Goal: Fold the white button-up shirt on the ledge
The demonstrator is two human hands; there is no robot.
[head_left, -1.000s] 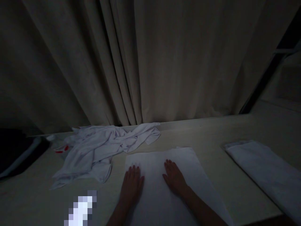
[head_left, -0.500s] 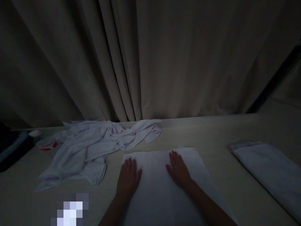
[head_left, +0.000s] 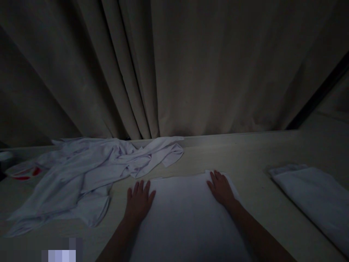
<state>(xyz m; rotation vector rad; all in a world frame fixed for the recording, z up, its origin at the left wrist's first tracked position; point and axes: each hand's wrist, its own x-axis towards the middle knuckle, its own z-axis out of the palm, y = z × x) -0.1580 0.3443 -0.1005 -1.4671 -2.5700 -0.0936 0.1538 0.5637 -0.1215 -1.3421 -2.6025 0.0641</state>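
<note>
In dim light we lay both hands flat on a folded white cloth (head_left: pixel 185 214) spread on a pale table (head_left: pixel 253 153) before us. Our left hand (head_left: pixel 138 202) rests open, fingers spread, on the cloth's far left corner; our right hand (head_left: pixel 221 188) lies open, palm down, at its far right corner, seemingly to press the fabric flat. A crumpled white garment (head_left: pixel 89 171) lies just to the left. Another folded white cloth (head_left: pixel 313 196) sits well apart on the right. A heavy curtain (head_left: pixel 174 65) hangs behind the table.
</note>
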